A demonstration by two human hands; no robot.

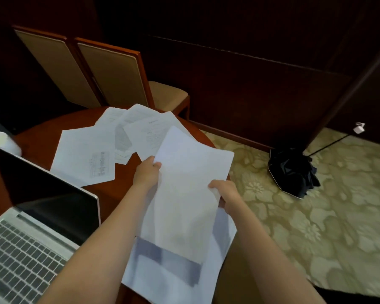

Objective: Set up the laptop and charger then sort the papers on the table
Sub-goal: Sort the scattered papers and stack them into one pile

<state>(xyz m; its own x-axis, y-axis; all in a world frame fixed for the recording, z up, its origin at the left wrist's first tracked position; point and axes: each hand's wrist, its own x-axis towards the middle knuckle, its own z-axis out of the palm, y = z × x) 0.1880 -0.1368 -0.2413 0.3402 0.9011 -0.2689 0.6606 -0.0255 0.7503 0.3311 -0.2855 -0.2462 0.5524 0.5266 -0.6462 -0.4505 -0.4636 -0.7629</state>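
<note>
An open silver laptop (34, 218) with a dark screen stands at the lower left of the round wooden table (121, 194). Both hands hold a white sheet (189, 189) lifted above the table's right edge. My left hand (147, 172) pinches its left edge, and my right hand (225, 195) grips its right edge. Under it lies another sheet (173, 275) with a grey printed band. Several printed papers (119, 139) are spread loosely across the far side of the table. A white charger plug (359, 127) with a black cable (327, 143) sits on the floor at the far right.
Two wooden chairs (110, 73) with beige padding stand behind the table. A folded dark umbrella (292, 172) lies on the patterned carpet to the right. A white object (3, 143) sits at the table's left edge behind the laptop. Dark wood panelling closes the back.
</note>
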